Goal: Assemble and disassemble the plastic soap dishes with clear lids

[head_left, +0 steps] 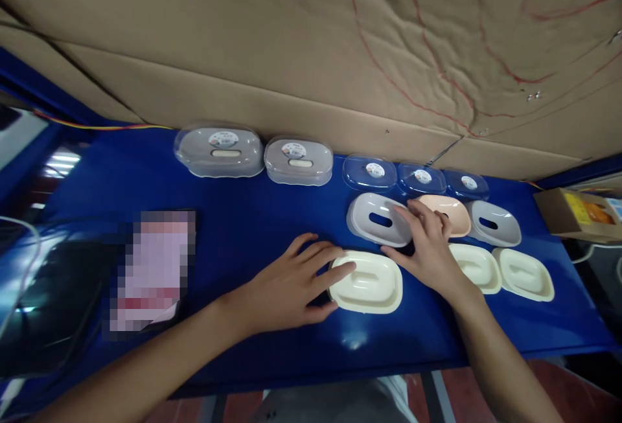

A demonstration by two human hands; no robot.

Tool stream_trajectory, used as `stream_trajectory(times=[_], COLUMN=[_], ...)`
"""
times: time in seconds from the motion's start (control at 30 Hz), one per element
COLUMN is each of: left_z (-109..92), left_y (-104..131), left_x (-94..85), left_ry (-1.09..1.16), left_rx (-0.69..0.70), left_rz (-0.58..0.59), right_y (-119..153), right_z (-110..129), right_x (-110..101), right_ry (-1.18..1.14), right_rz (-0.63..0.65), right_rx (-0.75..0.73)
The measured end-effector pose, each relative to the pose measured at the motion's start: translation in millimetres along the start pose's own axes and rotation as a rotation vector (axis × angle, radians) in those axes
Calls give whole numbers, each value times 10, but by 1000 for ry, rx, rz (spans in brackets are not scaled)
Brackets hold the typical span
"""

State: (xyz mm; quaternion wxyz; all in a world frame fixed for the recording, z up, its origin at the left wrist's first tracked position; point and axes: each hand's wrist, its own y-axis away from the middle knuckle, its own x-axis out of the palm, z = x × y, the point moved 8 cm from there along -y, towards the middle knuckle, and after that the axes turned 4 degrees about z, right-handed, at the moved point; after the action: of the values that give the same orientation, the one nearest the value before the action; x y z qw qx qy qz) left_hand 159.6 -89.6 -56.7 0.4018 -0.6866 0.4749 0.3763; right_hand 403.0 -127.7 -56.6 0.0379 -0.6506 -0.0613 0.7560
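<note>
Risk: the shallow cream oval plastic dish (374, 280), 1 of 3, could skid on the glossy blue tabletop (262, 222) if pushed from its left end only. Knuckles of the right hand (427, 241) could nudge the peach oval plastic tray (458, 217). Pose: left hand (301, 280) palm-down at the dish's left end, fingers spread wide, no closed grip visible. Right hand arched, half-open, at the slotted grey oval plastic tray's (379, 204) right end; hold cannot be determined.

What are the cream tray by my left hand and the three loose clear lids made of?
Cream tray: probably plastic, glossy, given its bright reflections and smooth moulded rim. Clear lids: likely plastic, shiny and transparent, since blue shows through them.
</note>
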Motion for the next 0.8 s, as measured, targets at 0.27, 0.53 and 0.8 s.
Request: stream_trajectory(times=[0.27,0.53,0.8], left_z=[55,361,327], left_y=[-13,-10,-9], left_x=[26,-54,-14], left_ry=[41,135,143], left_rx=[3,-237,-225], left_rz=[38,-94,-100], right_y=[10,49,99], right_z=[78,233,503], right_x=[-75,-267,-58], right_ry=[-93,-233,-287], right_rz=[-56,-68,89], right_rx=[-37,-156,-297])
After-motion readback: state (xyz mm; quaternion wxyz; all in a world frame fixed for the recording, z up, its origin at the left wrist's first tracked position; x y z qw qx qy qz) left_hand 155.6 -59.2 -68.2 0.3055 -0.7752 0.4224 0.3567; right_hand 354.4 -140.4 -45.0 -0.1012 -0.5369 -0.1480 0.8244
